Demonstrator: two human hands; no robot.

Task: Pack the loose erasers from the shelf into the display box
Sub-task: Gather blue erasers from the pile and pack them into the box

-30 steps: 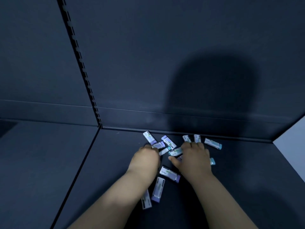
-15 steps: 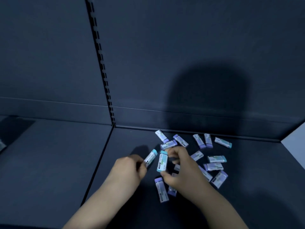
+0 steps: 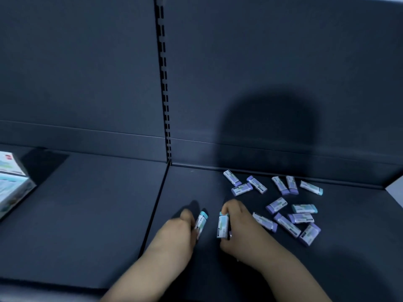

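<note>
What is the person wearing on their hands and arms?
Nothing that shows: the left hand and right hand are ungloved, and the forearms are bare, with no sleeve, watch or bracelet in view. Any ring is too blurred to tell.

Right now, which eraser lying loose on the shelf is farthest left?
The purple-ended eraser at the back-left corner of the scatter, closest to the slotted upright. Every other loose one lies to its right.

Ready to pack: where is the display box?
In the head view, the display box sits at the far left edge, left of the slotted upright.
</note>
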